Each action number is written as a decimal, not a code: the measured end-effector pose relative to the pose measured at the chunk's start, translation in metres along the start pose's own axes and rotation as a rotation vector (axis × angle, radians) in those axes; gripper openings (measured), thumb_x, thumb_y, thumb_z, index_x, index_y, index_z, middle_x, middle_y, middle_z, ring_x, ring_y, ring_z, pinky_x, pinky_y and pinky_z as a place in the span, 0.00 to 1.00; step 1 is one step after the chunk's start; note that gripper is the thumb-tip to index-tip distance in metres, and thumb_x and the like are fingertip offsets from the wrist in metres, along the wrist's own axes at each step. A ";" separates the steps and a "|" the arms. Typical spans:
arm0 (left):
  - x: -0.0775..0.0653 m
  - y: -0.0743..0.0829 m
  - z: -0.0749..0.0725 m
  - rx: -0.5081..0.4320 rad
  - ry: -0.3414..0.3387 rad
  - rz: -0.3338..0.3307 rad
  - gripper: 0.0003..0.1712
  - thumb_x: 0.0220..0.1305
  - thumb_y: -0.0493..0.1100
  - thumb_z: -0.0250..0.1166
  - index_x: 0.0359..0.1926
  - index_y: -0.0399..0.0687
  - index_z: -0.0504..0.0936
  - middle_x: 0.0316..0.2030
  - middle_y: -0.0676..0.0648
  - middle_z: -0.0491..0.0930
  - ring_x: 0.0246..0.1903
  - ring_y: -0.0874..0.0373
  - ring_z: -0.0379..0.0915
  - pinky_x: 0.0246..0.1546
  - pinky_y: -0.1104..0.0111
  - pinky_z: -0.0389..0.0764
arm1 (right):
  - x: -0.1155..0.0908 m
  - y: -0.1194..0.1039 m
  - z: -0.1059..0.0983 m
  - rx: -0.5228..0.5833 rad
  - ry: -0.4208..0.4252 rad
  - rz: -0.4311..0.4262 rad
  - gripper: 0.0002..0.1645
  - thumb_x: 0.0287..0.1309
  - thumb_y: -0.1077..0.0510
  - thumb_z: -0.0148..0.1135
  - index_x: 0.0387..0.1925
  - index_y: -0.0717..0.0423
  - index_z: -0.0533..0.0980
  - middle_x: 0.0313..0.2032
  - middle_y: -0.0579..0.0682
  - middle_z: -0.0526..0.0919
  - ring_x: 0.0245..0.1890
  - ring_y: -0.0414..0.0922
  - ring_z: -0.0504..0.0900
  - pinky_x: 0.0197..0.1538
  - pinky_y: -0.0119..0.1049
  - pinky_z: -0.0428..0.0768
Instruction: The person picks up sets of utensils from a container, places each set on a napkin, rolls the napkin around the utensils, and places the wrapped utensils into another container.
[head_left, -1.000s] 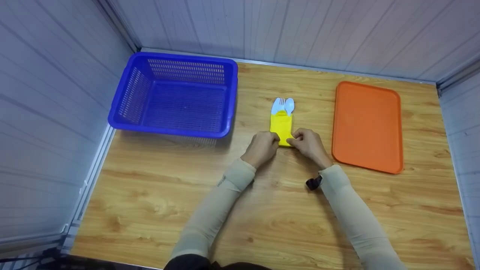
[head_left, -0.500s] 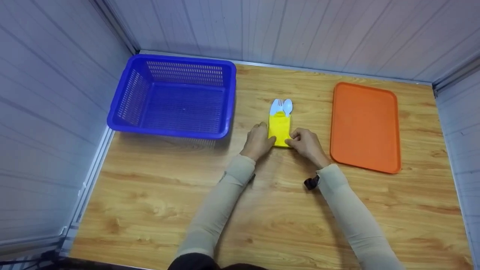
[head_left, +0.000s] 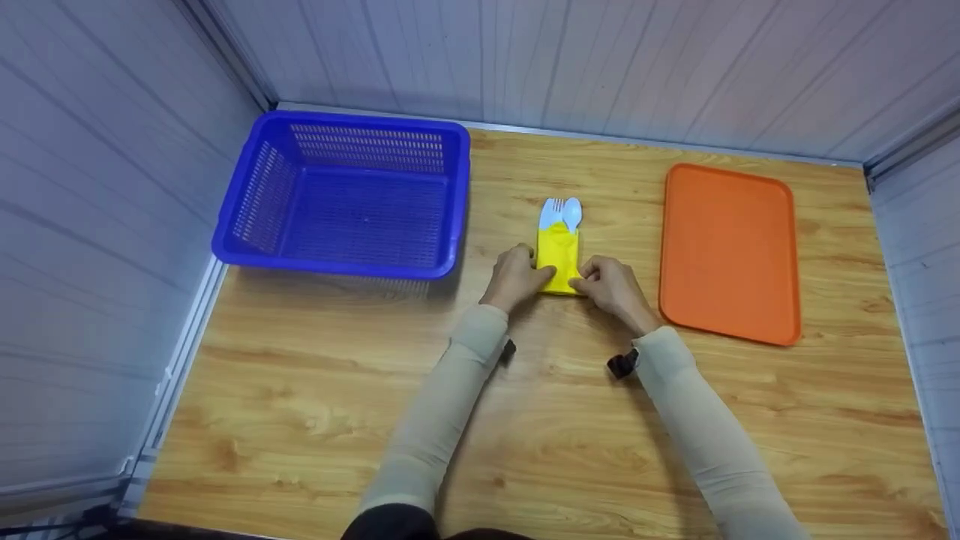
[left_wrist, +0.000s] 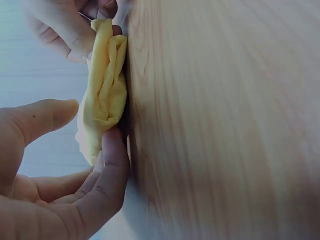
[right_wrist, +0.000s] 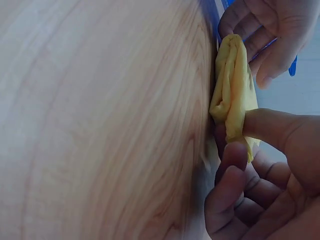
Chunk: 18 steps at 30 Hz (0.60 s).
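Observation:
A folded yellow cloth napkin (head_left: 557,259) lies mid-table with its layered lower fold facing me. A pale plastic knife (head_left: 547,214), fork (head_left: 558,211) and spoon (head_left: 573,214) stick out of its far end, their lower parts hidden inside. My left hand (head_left: 516,277) is at the napkin's left edge. In the left wrist view its thumb (left_wrist: 60,112) lies by the upper face and its bent fingers (left_wrist: 114,155) meet the edge. On the other side, my right hand (head_left: 611,285) pinches the lower right corner, thumb (right_wrist: 265,122) on top and fingers beneath.
A blue slotted basket (head_left: 345,264) stands at the back left with nothing in it. Flat on the right side lies an orange tray (head_left: 727,255). Panelled walls (head_left: 525,60) close off the back and both sides of the wooden table (head_left: 570,450).
My left hand has shifted outward and forward along the napkin's left edge, its thumb now lying across the yellow cloth. The right hand keeps its hold on the corner.

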<state>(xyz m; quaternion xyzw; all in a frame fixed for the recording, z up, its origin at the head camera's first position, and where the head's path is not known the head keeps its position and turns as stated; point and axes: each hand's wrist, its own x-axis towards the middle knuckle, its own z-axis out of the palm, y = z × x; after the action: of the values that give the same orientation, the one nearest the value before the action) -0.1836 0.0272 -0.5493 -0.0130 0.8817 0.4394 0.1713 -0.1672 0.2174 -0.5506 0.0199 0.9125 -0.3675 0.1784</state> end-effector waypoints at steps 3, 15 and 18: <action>0.004 0.001 0.002 0.011 -0.002 0.002 0.21 0.63 0.49 0.70 0.48 0.36 0.81 0.35 0.48 0.77 0.34 0.58 0.70 0.33 0.71 0.73 | 0.001 0.001 -0.002 0.012 -0.019 0.012 0.14 0.65 0.52 0.66 0.41 0.60 0.78 0.31 0.52 0.81 0.23 0.42 0.78 0.27 0.34 0.78; 0.013 0.005 0.004 -0.014 -0.054 -0.075 0.17 0.59 0.52 0.74 0.30 0.44 0.81 0.24 0.53 0.72 0.24 0.62 0.67 0.22 0.74 0.67 | 0.002 0.000 -0.004 0.022 -0.061 0.042 0.14 0.65 0.52 0.66 0.41 0.61 0.79 0.29 0.51 0.81 0.23 0.42 0.77 0.24 0.33 0.77; 0.014 0.007 0.004 0.004 -0.050 -0.072 0.18 0.57 0.53 0.75 0.30 0.43 0.80 0.24 0.52 0.72 0.24 0.61 0.66 0.23 0.73 0.67 | 0.003 0.001 -0.005 0.024 -0.067 0.050 0.15 0.64 0.51 0.66 0.41 0.61 0.79 0.30 0.51 0.81 0.23 0.42 0.78 0.25 0.34 0.77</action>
<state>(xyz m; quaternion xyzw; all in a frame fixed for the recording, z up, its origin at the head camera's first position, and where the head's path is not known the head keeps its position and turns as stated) -0.1971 0.0365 -0.5508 -0.0332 0.8770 0.4314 0.2091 -0.1712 0.2208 -0.5487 0.0325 0.9008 -0.3742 0.2177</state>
